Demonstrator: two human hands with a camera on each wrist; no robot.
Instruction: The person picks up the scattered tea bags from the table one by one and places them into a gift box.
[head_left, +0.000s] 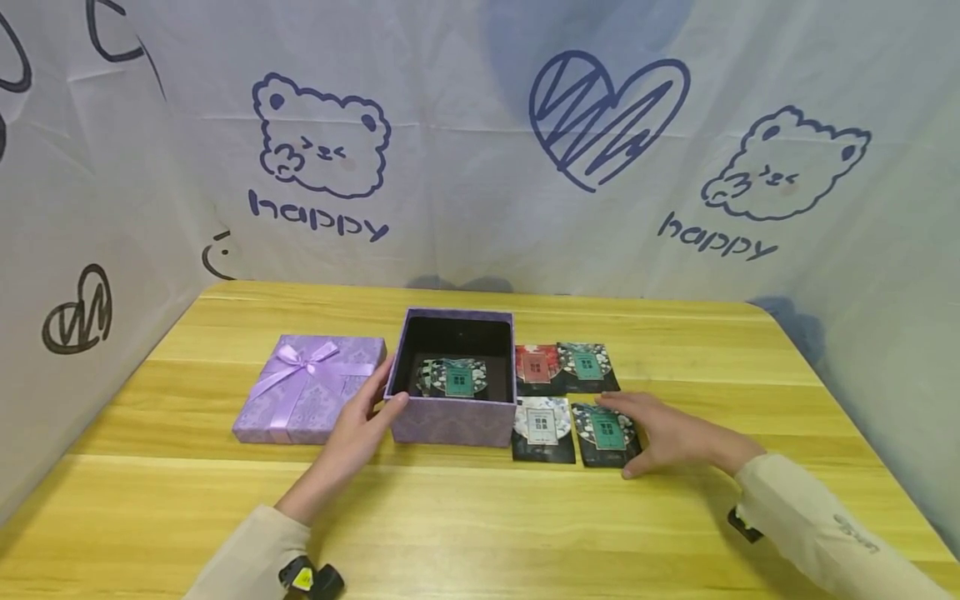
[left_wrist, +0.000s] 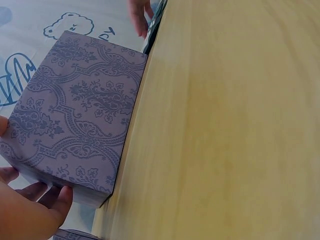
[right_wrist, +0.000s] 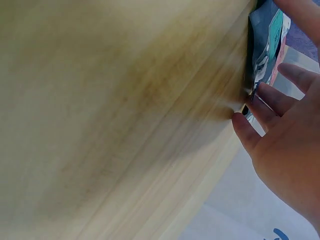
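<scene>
An uncovered purple patterned gift box point(head_left: 453, 423) with a black inside stands mid-table. My left hand point(head_left: 362, 421) holds its near left corner, thumb at the front rim and fingers along the left side. Inside lie tea sachets with a green label point(head_left: 459, 382). To the right of the box, my right hand point(head_left: 671, 429) reaches over a green-labelled sachet point(head_left: 606, 435), fingertips at its top edge and thumb by its lower right corner. In the right wrist view, the fingers point(right_wrist: 272, 100) are spread beside the upright-looking edge of the sachets point(right_wrist: 265, 37).
Left of the box lies its purple lid point(head_left: 315, 408) with a ribbon bow. A white-labelled sachet point(head_left: 543, 433), a red sachet point(head_left: 536, 367) and another green-labelled sachet point(head_left: 587, 367) lie by the box's right side. White sheeting point(head_left: 450, 167) with drawings hangs behind the wooden table point(head_left: 465, 533).
</scene>
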